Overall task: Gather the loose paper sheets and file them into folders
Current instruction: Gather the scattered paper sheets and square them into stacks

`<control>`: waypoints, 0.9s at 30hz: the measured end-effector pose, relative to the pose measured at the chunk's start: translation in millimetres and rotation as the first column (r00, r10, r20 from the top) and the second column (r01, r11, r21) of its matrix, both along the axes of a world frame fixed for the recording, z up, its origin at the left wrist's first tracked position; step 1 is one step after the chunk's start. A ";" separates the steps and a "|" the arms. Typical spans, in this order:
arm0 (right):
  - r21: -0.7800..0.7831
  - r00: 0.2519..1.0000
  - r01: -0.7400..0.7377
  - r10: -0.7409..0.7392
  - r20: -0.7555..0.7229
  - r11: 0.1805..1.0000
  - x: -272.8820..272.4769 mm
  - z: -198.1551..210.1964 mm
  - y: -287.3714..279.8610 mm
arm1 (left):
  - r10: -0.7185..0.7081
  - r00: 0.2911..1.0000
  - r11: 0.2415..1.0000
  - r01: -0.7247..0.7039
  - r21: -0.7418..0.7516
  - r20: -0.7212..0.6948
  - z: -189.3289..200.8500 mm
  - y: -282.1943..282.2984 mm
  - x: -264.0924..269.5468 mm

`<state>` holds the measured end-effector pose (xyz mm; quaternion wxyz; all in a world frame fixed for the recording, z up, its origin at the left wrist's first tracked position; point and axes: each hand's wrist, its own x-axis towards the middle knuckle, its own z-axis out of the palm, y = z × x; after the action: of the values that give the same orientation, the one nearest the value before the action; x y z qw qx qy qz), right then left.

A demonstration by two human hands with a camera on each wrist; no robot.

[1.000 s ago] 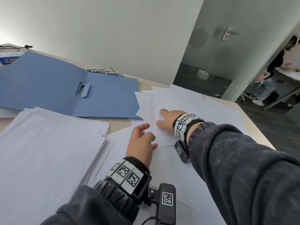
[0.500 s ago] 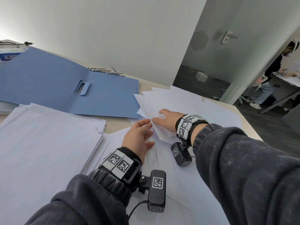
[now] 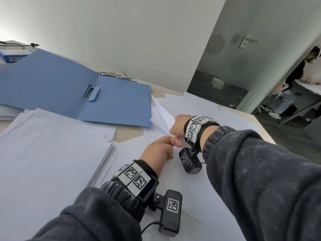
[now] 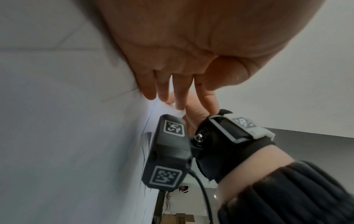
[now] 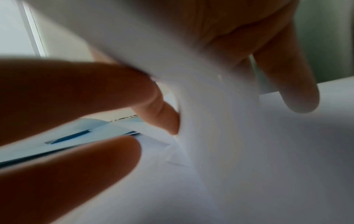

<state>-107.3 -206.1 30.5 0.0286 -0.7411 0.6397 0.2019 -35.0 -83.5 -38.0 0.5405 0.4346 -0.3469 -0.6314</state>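
Right hand (image 3: 177,125) lifts sheets (image 3: 162,113) beside blue folder (image 3: 73,94).

Loose sheets (image 3: 199,108): white, fanned untidily across the table's right side; one lifted and curled.
Stacked sheets (image 3: 48,150): white pile, roughly squared, left.
Folder (image 3: 69,94): blue, lying open flat behind the stack.

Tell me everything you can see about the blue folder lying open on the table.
The blue card folder lies open and flat on the pale wooden table, both leaves spread with a crease down the middle. Near that crease a small rectangular slot is cut, with a flap of card folded out of it. No sheets lie in it. Its near left edge rests over white paper; its right corner sits under the lifted white paper sheets that the right hand grips. A metal fastener strip lies beyond its far edge. Neither hand touches it.
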 end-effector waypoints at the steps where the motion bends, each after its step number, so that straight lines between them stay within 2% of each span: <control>1: -0.033 1.000 -0.002 0.002 0.001 0.999 -0.4 0.9 2.2 | 0.006 1.000 1.000 -0.005 0.022 -0.028 -1.0 -1.9 0.3; 5: -0.120 0.994 0.050 -0.038 0.106 0.992 -6.7 0.0 2.0 | 0.061 0.996 0.995 -0.055 0.087 -0.069 -2.4 -3.7 1.1; 8: -0.105 0.992 0.044 -0.031 0.121 0.994 -16.2 4.8 6.3 | 0.100 0.993 0.989 -0.092 0.115 -0.067 -1.3 -2.9 0.9; 11: -0.079 0.990 0.029 -0.018 0.138 0.996 -28.0 11.2 22.5 | 0.144 0.981 0.979 -0.123 0.160 -0.129 1.8 -1.7 0.7; 15: -0.039 0.984 0.014 -0.007 0.178 0.999 -48.6 21.2 62.7 | 0.142 0.969 0.968 -0.094 0.231 -0.201 9.9 5.4 -2.0; 24: -0.002 0.981 -0.091 0.090 0.169 0.996 -77.4 31.0 170.8 | 0.018 0.995 0.954 0.013 0.299 -0.103 28.0 62.3 -27.0; 27: 0.033 0.970 -0.103 0.093 0.224 0.994 -84.9 26.2 198.0 | 0.047 0.997 0.953 -0.025 0.302 -0.066 30.9 86.7 -34.8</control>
<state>-192.2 -8.1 56.7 0.1065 -0.7888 0.5905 0.1331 -69.8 3.2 -7.1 0.4915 0.4952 -0.2188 -0.6821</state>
